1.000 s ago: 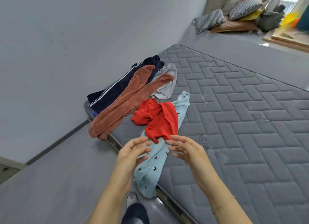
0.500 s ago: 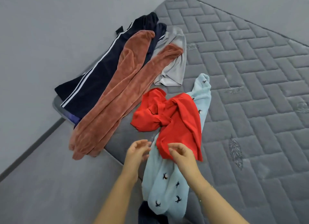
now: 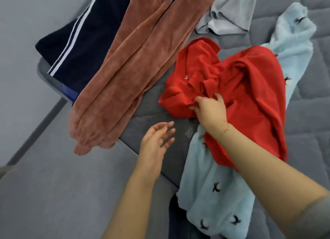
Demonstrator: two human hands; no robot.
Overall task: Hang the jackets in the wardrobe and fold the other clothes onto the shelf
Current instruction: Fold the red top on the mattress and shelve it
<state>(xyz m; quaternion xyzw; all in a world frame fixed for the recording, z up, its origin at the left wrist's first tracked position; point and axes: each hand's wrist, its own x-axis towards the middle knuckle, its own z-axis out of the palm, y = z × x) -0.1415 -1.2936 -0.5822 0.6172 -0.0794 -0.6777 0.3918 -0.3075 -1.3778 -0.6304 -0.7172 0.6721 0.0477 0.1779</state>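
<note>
Head view: right hand (image 3: 211, 110) grips red garment (image 3: 250, 88); left hand (image 3: 155, 140) hovers.

Head view, steeply down, close over mattress (image 3: 303, 113)

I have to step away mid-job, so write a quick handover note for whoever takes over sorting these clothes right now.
Right hand grips the crumpled red garment on the mattress. Left hand hovers open beside it, holding nothing.
The red garment lies on the light blue bird-print garment, which hangs over the mattress edge. The rust-brown trousers lie over the navy striped trousers; a grey garment lies behind them.
Done: nothing visibly folded or hung.
Left: lift and fold the red garment, then sort the rest. Wardrobe and shelf are not in view.
</note>
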